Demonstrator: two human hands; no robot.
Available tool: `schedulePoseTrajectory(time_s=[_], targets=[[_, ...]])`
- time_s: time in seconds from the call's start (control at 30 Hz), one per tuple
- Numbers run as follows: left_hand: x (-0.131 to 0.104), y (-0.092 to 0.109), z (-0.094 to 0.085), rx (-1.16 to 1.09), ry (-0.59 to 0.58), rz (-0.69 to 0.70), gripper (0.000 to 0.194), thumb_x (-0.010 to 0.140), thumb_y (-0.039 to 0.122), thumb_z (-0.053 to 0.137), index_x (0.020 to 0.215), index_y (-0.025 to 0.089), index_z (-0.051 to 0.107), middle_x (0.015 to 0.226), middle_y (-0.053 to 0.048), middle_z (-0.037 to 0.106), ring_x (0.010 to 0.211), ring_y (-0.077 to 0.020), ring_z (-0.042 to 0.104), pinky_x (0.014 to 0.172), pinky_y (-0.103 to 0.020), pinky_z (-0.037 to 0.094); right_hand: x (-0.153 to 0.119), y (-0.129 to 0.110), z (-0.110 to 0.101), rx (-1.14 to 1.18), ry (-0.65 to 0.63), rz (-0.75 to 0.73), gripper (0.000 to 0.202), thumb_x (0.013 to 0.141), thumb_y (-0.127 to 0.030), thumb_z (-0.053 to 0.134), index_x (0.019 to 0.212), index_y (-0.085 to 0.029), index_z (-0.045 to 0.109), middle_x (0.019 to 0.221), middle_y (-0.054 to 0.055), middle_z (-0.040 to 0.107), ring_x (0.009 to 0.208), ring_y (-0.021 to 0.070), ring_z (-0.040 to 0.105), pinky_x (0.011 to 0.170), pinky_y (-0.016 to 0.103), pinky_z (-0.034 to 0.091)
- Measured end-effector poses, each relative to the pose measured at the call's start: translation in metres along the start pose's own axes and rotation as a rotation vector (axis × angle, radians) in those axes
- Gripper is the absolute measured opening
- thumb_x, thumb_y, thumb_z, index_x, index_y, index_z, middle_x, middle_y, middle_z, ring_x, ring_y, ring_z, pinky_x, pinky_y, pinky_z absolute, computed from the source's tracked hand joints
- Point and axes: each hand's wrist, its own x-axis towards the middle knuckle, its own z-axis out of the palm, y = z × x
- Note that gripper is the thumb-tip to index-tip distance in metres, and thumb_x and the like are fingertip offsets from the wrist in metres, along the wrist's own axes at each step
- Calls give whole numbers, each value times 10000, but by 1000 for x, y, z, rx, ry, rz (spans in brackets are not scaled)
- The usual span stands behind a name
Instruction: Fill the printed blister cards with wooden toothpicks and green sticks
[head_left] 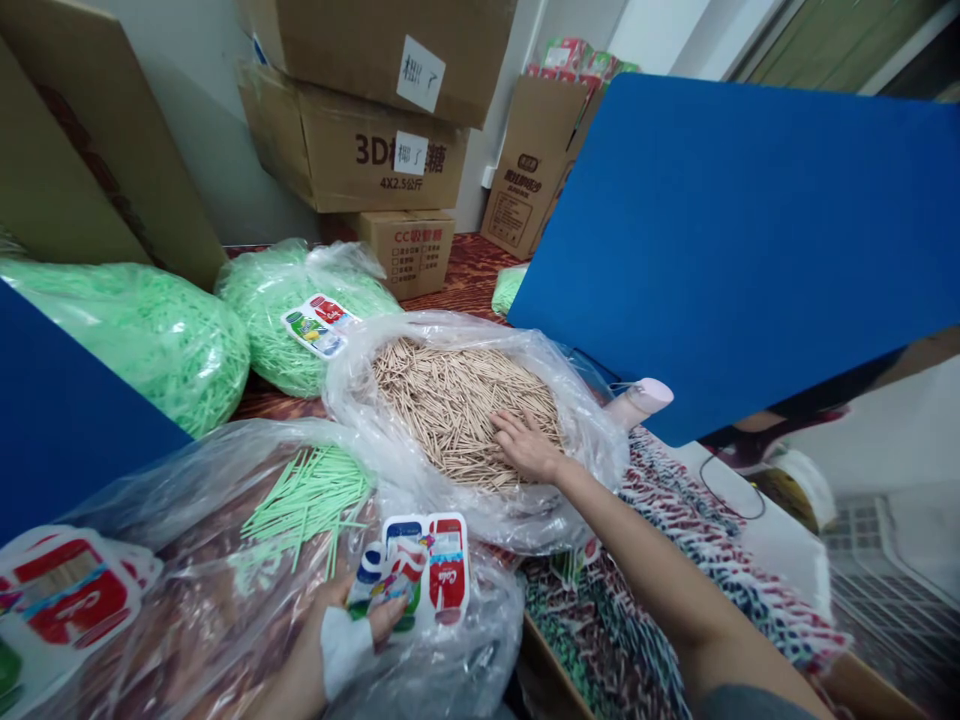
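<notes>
My left hand (375, 600), with a white wrap at the wrist, holds a printed card pack (448, 572) with red Cola and green and blue panels at the lower middle. My right hand (529, 447) rests on a heap of thin tan sticks (457, 400) in an open clear plastic bag (360, 365); its fingers are spread, and nothing in them can be made out. Left of it, light green sticks (311, 500) lie on another clear bag. More printed cards (75, 590) are at the lower left.
Bags of green sticks (157, 340) stand at the left. Cardboard boxes (330, 130) are stacked behind. Blue panels (742, 240) rise at right and far left. A box of colourful packets (600, 620) is at the lower right, near a pink-topped cylinder (641, 402).
</notes>
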Motion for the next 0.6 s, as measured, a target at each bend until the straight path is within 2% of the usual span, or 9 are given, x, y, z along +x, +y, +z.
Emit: schedulePoseTrajectory(time_s=[0.1, 0.17, 0.23, 0.3, 0.37, 0.47, 0.6], targets=[[2, -5, -1, 21, -22, 33, 330, 537, 424, 790, 520, 144, 616, 445, -6, 577, 429, -126, 475, 445, -228, 372, -3, 1, -10, 21, 42, 9, 241, 942, -281, 415, 1047, -164, 598, 1433, 123, 440, 1396, 288, 244, 1116, 583, 43], [5, -13, -2, 33, -19, 46, 329, 564, 434, 780, 553, 140, 633, 460, -11, 589, 431, -130, 482, 442, -230, 367, -6, 0, -20, 112, 84, 29, 245, 945, -272, 396, 1081, -171, 574, 1344, 130, 533, 1353, 279, 328, 1110, 574, 91], [8, -20, -3, 43, -19, 52, 325, 599, 439, 769, 600, 135, 656, 460, -11, 595, 419, -132, 481, 436, -233, 368, -8, -1, -30, 260, 125, 91, 244, 945, -287, 380, 1084, -171, 544, 1193, 139, 623, 1213, 261, 489, 1071, 523, 233], [9, -22, -2, 32, -52, 72, 317, 645, 440, 751, 647, 132, 674, 469, -12, 605, 419, -134, 488, 438, -234, 377, -8, -4, -36, 425, 150, 174, 246, 955, -328, 334, 1020, -179, 519, 977, 106, 669, 960, 217, 609, 941, 421, 394], [8, -21, -1, 11, -81, 94, 307, 673, 432, 742, 687, 130, 688, 515, -24, 637, 452, -141, 515, 459, -233, 399, -5, -8, -37, 687, 159, 255, 266, 951, -410, 319, 922, -199, 477, 770, 33, 628, 721, 173, 596, 760, 327, 455], [5, -18, -1, 7, -92, 123, 297, 687, 420, 741, 708, 127, 696, 555, -31, 655, 478, -141, 529, 472, -225, 413, 3, -16, -31, 1088, 160, 337, 366, 903, -570, 324, 822, -221, 399, 654, -41, 511, 540, 119, 485, 574, 256, 420], [7, -25, -5, 8, -54, 120, 304, 671, 420, 757, 681, 124, 692, 539, -26, 644, 464, -136, 532, 456, -219, 418, 12, -26, -23, 1206, 114, 352, 483, 841, -689, 311, 736, -221, 361, 603, -57, 436, 488, 93, 431, 481, 220, 385]])
